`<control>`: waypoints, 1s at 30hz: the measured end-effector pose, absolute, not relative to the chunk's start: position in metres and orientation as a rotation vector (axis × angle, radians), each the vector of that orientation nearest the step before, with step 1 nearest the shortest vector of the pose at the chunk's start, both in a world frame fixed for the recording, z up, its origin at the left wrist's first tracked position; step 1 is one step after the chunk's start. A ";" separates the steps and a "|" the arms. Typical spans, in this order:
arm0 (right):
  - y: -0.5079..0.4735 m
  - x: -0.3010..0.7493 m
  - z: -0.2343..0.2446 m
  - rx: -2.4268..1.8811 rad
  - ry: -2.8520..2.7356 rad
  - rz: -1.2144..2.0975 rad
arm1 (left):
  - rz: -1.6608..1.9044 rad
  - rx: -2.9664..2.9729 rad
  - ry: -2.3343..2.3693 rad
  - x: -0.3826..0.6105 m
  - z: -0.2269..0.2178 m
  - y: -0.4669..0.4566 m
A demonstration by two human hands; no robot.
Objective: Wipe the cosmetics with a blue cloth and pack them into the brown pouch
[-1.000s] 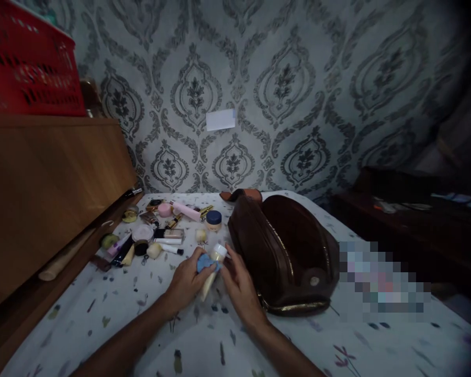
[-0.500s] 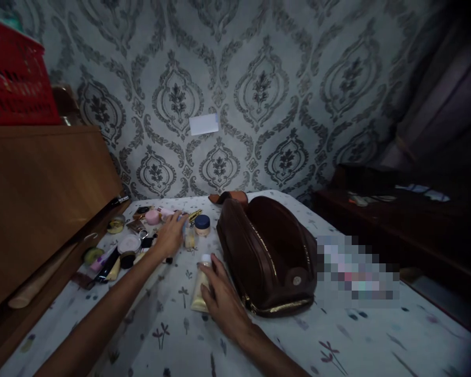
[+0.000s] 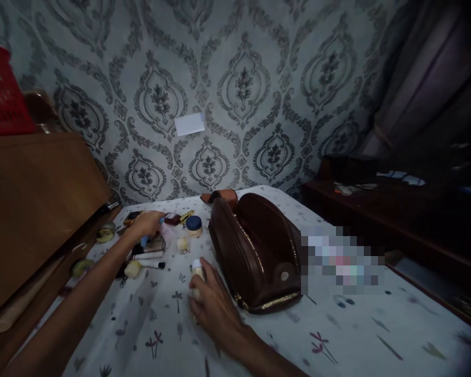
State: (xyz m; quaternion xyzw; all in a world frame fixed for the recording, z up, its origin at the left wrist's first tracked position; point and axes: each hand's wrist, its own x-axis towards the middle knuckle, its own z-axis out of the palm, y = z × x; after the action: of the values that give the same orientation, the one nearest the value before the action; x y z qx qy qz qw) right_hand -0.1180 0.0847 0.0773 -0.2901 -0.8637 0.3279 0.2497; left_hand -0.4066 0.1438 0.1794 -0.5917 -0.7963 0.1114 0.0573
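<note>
Head view: a pale tube (image 3: 197, 269) is gripped by the fingers of the right hand (image 3: 215, 303), with a brown bag (image 3: 255, 275) just to their right. A blue cloth (image 3: 144, 240) is held in the left hand's (image 3: 146, 225) fingers, over the cosmetics (image 3: 148, 255); anything more there cannot be told. The cloth is best kept bunched, so nothing is dragged. Since a second earlier, it has been taken off the tube.

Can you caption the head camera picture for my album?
Right hand on a white-capped tube beside an open brown bag; left hand among scattered cosmetics.
</note>
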 end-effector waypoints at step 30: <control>0.099 -0.130 0.070 -0.873 -1.915 1.238 | -0.907 -2.306 -2.264 -0.294 0.130 0.070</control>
State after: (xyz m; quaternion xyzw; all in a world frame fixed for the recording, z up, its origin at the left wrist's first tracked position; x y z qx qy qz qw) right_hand -0.1298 0.0986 0.0702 -0.3359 -0.7367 0.4763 0.3429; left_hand -0.2940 0.0697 0.1300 -0.6830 -0.6706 -0.2687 -0.1074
